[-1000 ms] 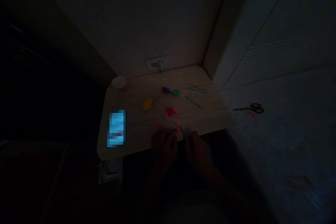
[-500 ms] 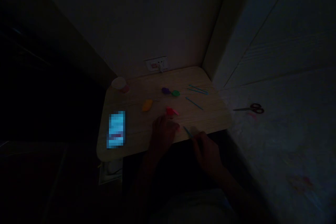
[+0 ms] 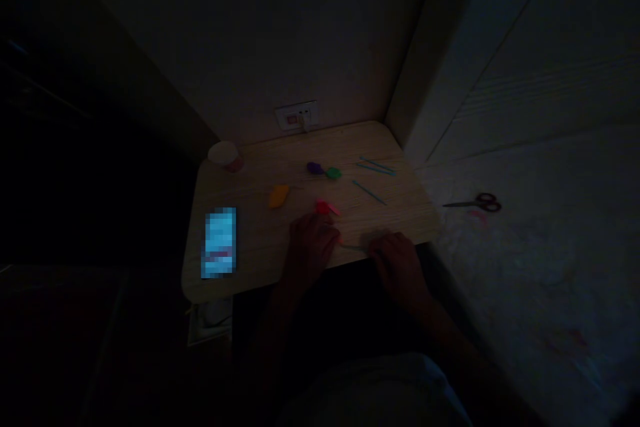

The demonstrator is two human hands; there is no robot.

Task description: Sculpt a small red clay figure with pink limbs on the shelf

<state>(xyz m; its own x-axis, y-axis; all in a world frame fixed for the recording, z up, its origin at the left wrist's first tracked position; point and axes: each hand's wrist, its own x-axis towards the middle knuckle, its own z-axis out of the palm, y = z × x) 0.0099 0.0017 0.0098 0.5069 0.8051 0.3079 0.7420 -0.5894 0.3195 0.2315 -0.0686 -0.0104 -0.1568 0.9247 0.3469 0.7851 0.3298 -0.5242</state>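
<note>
My right grip [image 3: 397,268] pinches a thin stick [image 3: 354,248]; my left grip [image 3: 311,243] curls by a pink piece [image 3: 340,239], hold unclear. Red piece [image 3: 323,207] just beyond, phone [image 3: 219,242] left, all on the dim counter [image 3: 260,263]; scissors [image 3: 486,202] off right.

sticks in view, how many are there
4: two sticks close together on the right of the table, a third stick nearer, a fourth stick in the right hand. More may be hidden.

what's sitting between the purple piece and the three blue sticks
In the head view, the green piece lies between the purple piece and the blue sticks.
</note>
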